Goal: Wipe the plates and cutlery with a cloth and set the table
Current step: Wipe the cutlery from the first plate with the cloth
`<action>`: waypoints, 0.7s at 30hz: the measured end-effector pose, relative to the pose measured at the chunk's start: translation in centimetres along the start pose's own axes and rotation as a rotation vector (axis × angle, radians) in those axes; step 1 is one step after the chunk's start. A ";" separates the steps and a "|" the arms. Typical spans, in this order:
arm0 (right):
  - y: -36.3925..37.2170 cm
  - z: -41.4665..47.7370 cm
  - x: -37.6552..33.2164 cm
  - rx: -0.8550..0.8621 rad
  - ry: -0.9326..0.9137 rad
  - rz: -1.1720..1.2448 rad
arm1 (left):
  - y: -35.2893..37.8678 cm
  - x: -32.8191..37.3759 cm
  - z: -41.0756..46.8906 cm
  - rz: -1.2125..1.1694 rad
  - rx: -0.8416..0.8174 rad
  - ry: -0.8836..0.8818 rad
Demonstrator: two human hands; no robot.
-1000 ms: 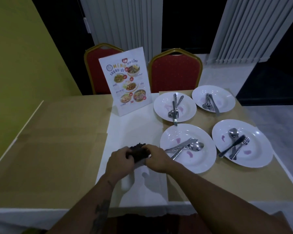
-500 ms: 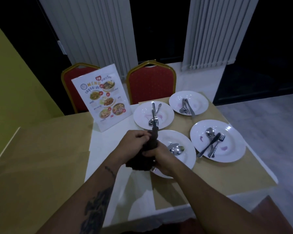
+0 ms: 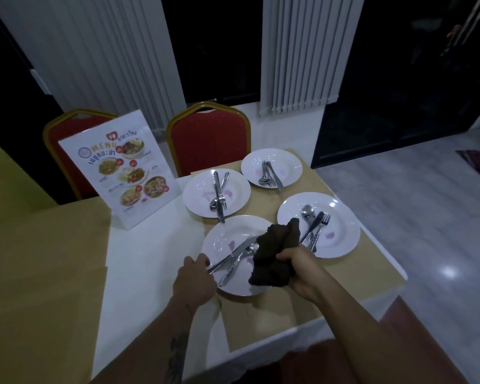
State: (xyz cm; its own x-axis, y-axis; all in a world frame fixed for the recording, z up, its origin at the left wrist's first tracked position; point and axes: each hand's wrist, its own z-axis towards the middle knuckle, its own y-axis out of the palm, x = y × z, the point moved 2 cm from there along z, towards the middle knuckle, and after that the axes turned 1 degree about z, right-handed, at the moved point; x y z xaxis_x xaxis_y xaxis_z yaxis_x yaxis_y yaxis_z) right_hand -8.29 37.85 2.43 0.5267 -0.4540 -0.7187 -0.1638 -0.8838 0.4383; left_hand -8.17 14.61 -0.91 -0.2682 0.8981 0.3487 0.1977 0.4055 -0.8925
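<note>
Here, right hand (image 3: 302, 268) bunched around the dark cloth (image 3: 277, 253), left hand (image 3: 194, 278) pinching cutlery (image 3: 233, 257) on the nearest plate (image 3: 225, 239).

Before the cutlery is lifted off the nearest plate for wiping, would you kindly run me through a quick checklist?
1. Dark brown cloth in hand: ok, bunched in the right hand.
2. Left hand on the metal cutlery: ok, fingertips at the handle ends; a firm grip cannot be told.
3. Nearest white round plate steady on the table: ok, flat, inside the edge.
4. Plate clean: not ok, pink smears show.
5. Neighbouring white plate on the right clear of the cloth: cannot tell, the cloth overlaps it in view.
6. Standing menu card out of the way: ok.
</note>
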 end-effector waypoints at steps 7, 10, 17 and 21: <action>-0.8 0.6 1.0 0.019 0.001 -0.080 | -0.6 1.1 -0.6 -0.145 0.058 -0.070; -0.2 0.6 1.5 0.012 -0.013 -0.139 | -1.2 0.8 -0.7 -0.156 0.030 -0.118; 3.3 1.2 1.7 -0.054 -0.012 -0.208 | -3.4 -0.2 -1.1 -0.487 -0.053 -0.217; 6.8 1.1 2.2 -0.095 0.003 0.004 | -5.7 -0.2 -1.8 -0.722 -0.060 -0.226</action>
State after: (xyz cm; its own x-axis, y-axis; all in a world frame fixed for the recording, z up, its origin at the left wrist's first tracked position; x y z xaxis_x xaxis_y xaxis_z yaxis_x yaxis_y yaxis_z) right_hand -9.16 30.70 3.25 0.5288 -0.4571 -0.7151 -0.0859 -0.8671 0.4907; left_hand -7.56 12.46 4.60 -0.5360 0.3518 0.7674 -0.0515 0.8937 -0.4456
